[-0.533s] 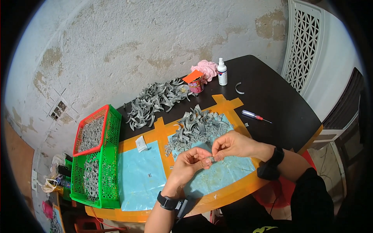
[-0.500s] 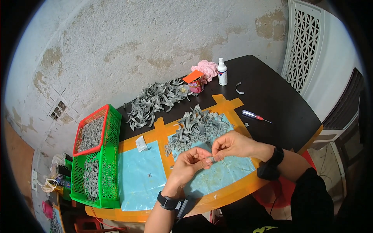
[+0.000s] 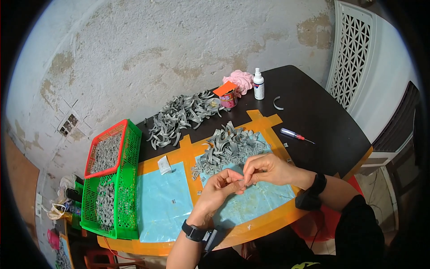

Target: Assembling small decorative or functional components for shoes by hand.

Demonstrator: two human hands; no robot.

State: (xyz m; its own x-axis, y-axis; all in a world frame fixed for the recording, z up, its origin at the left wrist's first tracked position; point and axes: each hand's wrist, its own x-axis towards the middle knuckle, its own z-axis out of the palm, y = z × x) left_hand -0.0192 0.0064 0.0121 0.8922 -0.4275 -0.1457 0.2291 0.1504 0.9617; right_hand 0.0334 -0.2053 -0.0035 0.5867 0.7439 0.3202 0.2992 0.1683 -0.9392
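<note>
My left hand [image 3: 218, 190] and my right hand [image 3: 268, 169] meet over a light blue mat [image 3: 163, 201], their fingertips pinched together on a small grey metal piece [image 3: 242, 180]. Just beyond my hands lies a pile of grey curved strips [image 3: 226, 148] on the mat. A second, larger pile of grey strips [image 3: 179, 117] lies farther back on the dark table [image 3: 322, 121]. Both wrists wear dark bands.
A green basket [image 3: 125, 197] with a red tray [image 3: 107, 152] of grey pieces stands at the left. A red-handled screwdriver [image 3: 293, 134], a white spray bottle [image 3: 258, 84], a pink cloth [image 3: 239, 80] and a small can [image 3: 228, 96] lie at the back. Orange tape [image 3: 188, 150] borders the mat.
</note>
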